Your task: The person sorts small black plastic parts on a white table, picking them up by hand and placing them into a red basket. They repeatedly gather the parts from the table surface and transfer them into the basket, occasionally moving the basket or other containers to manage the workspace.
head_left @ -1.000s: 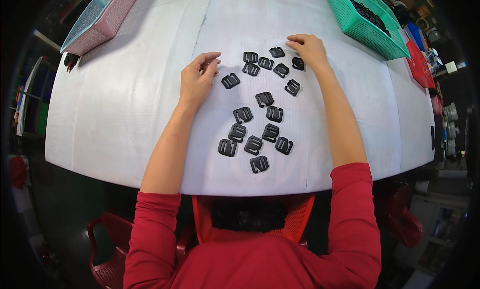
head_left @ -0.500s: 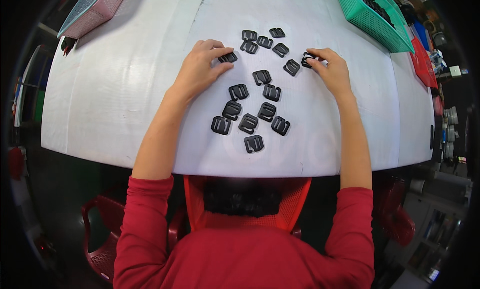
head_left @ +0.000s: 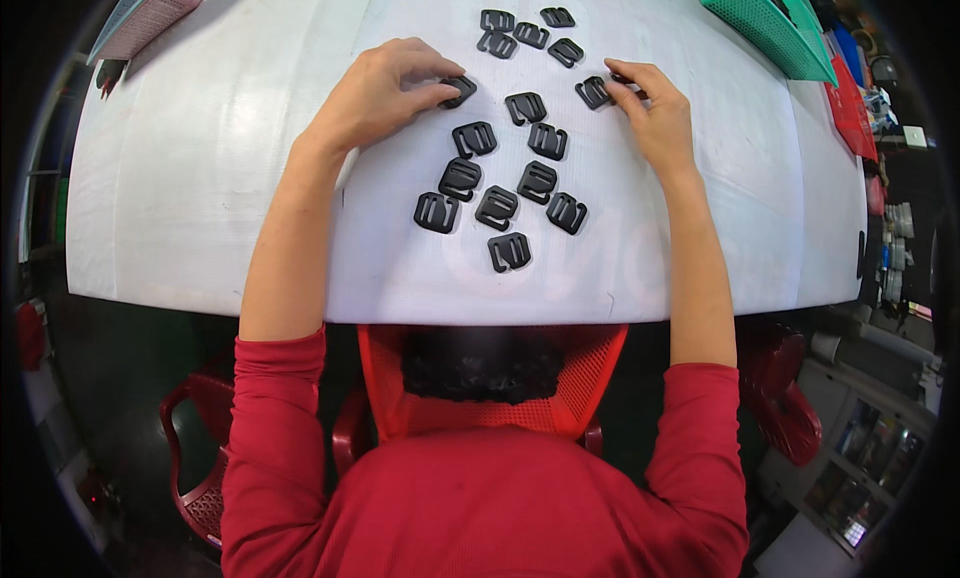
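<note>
Several black plastic strap buckles (head_left: 497, 207) lie flat and scattered on the white tabletop. My left hand (head_left: 385, 93) is at the left of the far buckles, thumb and fingers closed around one black buckle (head_left: 459, 92) at its edge. Across from it, my right hand (head_left: 655, 113) is pinched on a small black buckle that the fingers mostly hide. Right beside those fingertips lies another buckle (head_left: 592, 93). A loose group of buckles (head_left: 531, 35) sits farther off, between the two hands. The nearest one (head_left: 509, 252) lies toward the table's front edge.
A red plastic basket (head_left: 590, 378) holding black pieces stands below the table's front edge, before my body. At the far right is a green basket (head_left: 770, 38) with a red bag (head_left: 852, 108) beside it. A pink basket (head_left: 150, 23) stands far left; dark red chairs (head_left: 205, 458) flank me.
The whole view has tilted, so the table and buckles appear higher. My left hand has drawn its buckle slightly nearer. My right hand stays beside the neighbouring buckle, its own now more hidden.
</note>
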A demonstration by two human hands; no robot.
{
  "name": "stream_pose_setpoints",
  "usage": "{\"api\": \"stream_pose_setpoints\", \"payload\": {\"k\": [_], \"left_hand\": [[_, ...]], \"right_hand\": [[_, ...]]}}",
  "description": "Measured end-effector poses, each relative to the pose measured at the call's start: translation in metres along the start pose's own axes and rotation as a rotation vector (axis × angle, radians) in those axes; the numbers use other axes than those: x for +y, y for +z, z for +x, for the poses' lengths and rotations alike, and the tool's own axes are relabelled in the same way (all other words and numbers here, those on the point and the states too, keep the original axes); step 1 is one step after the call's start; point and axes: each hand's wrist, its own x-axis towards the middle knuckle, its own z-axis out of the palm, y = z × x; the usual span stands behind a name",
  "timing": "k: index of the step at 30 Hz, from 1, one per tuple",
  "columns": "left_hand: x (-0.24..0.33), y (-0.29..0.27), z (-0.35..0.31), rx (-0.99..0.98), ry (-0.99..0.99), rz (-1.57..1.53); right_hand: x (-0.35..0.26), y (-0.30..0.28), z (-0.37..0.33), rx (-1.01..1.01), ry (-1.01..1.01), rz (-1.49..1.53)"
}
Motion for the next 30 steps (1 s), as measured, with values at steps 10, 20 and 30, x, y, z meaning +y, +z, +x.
{"api": "stream_pose_setpoints", "payload": {"k": [10,20,30], "left_hand": [[-0.002,-0.004,0.0,0.003,-0.035,0.025],[-0.006,-0.005,0.003,0.013,-0.105,-0.025],[-0.014,-0.005,0.005,0.018,-0.079,-0.077]], "right_hand": [[-0.013,-0.006,-0.013,0.034,-0.328,-0.249],[0.001,-0.021,-0.008,0.059,-0.117,-0.049],[0.01,-0.039,-0.007,-0.107,-0.121,-0.128]]}}
